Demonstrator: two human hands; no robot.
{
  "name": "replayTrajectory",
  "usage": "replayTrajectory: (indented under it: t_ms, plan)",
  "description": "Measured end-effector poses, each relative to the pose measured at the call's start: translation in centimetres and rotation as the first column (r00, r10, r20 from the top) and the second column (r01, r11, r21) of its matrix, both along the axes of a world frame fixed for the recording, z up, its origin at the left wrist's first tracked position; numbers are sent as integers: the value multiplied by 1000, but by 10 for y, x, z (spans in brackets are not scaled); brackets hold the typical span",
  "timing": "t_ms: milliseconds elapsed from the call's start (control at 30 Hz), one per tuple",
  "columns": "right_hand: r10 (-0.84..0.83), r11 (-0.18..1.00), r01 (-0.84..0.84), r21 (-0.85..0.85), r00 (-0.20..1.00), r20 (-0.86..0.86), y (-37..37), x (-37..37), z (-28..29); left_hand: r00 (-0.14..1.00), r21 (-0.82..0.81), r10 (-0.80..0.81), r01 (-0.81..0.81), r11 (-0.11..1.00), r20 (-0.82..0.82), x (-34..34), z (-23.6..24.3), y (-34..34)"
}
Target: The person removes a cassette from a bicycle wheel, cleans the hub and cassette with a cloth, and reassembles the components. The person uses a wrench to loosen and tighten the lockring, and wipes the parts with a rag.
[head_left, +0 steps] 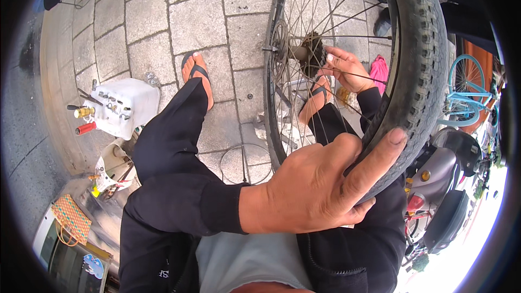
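- The bicycle wheel fills the middle and right, standing upright between my knees, its knobby black tyre curving from the far top down to the near right.
- My legs in black trousers run out to the far side, left foot in a flip-flop flat on the grey paving stones, the other foot seen through the spokes.
- My left hand is near, in front of my lap, clamped on the tyre's lower curve: fingers wrapped round the tread, index finger stretched up along the rubber, thumb tucked underneath.
- My right hand is farther off, behind the spokes, fingers curled in at the hub beside the dark sprocket cluster; what the fingertips pinch, I cannot tell.
- To the left, a white tool container sits on the ground with handles poking out, one red, one brass-coloured.
- Near left, a small woven basket.
- To the right, a grey scooter and a light blue bicycle stand close by.
- A thin wire ring lies on the stones just behind the rim.
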State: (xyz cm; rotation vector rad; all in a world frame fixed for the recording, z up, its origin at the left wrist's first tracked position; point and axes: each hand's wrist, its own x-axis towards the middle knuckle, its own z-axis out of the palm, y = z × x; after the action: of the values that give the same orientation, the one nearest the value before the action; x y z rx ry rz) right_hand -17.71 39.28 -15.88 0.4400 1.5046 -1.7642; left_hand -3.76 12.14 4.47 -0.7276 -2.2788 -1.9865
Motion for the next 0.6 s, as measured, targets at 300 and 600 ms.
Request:
replayTrajectory:
  t_ms: [300, 600]
  plan:
    - [89, 992, -90, -84, 996, -22, -1, 0, 9, 999, -75, 22, -25, 997, -46, 10, 2, -1]
    - [48, 993, -35, 114, 993, -112, 7, 10, -7, 995, 31, 80, -78, 996, -57, 12, -8, 4]
